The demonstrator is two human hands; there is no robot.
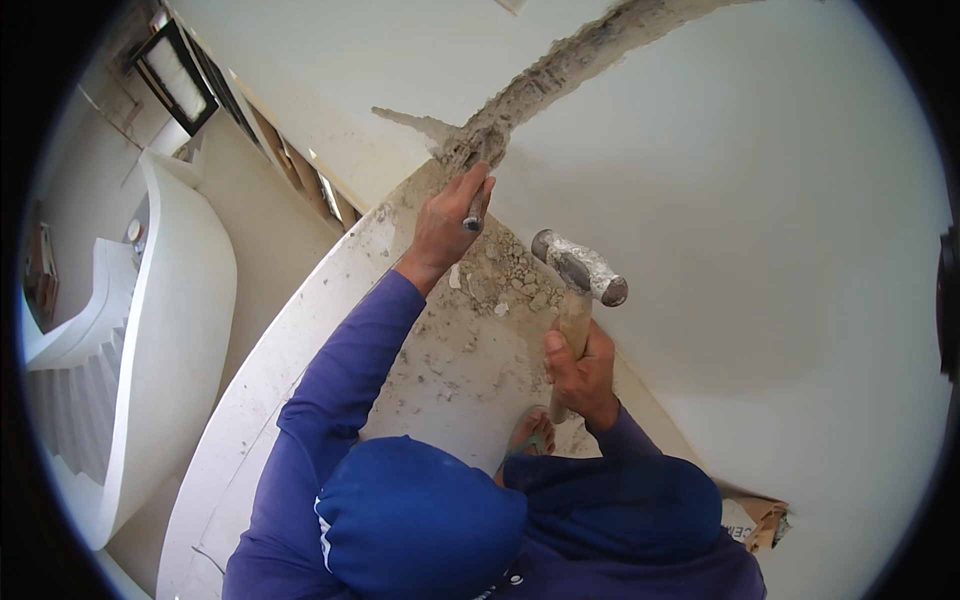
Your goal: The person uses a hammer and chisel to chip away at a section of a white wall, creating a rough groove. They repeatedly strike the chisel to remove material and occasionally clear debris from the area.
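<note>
Grasping a chisel (473,223), my left hand (440,225) sits at the wall groove (560,75); near it, my right hand (587,372) clenches a club hammer (576,305).

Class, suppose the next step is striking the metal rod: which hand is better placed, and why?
Probably the right hand: it grips the hammer by its handle. The left hand is occupied, holding the rod at the wall groove, with the rod's end exposed.
</note>
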